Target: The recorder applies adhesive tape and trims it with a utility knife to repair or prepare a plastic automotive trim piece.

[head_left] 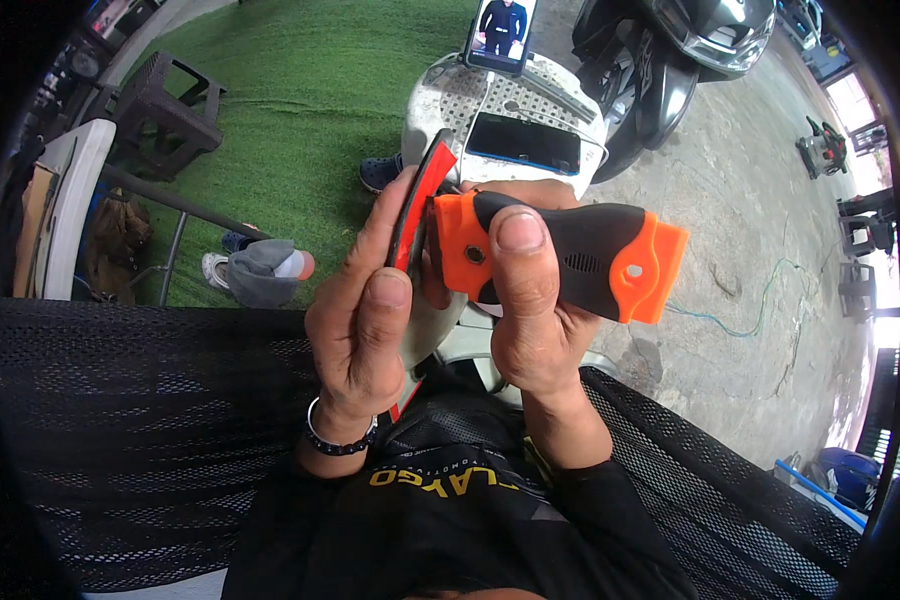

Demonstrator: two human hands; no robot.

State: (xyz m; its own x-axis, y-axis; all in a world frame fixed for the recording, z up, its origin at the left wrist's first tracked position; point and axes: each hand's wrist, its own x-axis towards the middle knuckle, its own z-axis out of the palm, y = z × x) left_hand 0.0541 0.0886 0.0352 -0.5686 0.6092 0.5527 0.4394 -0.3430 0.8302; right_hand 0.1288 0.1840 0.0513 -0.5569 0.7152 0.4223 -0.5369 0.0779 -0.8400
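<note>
My right hand (530, 320) grips an orange and black plastic scraper (580, 255) by its handle, thumb pressed on the black grip near a screw. Its blade end points left, against a thin red and black curved piece (425, 195) that my left hand (365, 320) holds upright between thumb and fingers. A dark bracelet (338, 442) sits on my left wrist. Both hands are raised in front of my chest, close together. The scraper's blade edge is hidden behind the curved piece and my fingers.
A white scooter (510, 110) stands below with two phones on it, one upright (502, 32) and one flat (525, 142). Green turf (300, 90) lies to the left, concrete (740, 240) to the right with a dark motorcycle (670, 50). Black mesh (140, 410) spans the foreground.
</note>
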